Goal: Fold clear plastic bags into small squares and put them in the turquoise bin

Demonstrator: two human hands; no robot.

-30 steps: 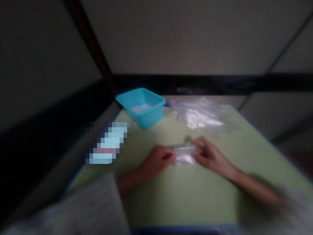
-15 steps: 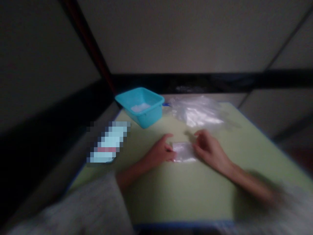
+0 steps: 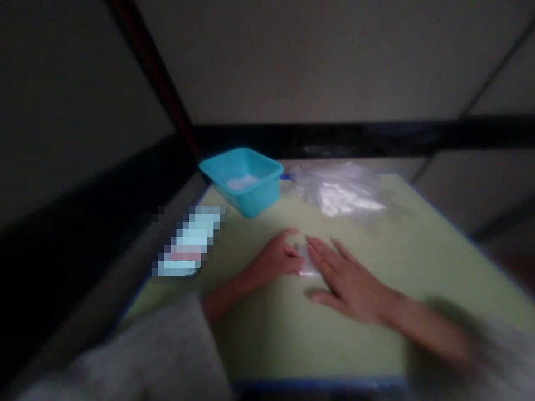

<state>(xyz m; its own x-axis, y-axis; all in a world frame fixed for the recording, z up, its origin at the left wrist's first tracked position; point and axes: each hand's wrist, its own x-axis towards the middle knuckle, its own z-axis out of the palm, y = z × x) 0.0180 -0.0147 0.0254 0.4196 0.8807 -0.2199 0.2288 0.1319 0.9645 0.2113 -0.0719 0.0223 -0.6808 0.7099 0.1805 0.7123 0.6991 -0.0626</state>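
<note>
While your right hand (image 3: 355, 284) lies flat over the small clear packet (image 3: 309, 266), your left hand (image 3: 276, 257) meets its left edge.
In the head view, the packet lies on the yellow-green desk (image 3: 317, 345) between your hands, its right part hidden under your right fingers, which are straight, thumb spread, gripping nothing. Your left fingers are half curled, one raised apart; whether they pinch the packet, you cannot tell. Beyond, a turquoise tub (image 3: 262, 200) holding something white (image 3: 242, 182) stands left of a heap of clear plastic (image 3: 346, 192); a pixelated pale item (image 3: 194, 239) lies at the desk's left edge.
</note>
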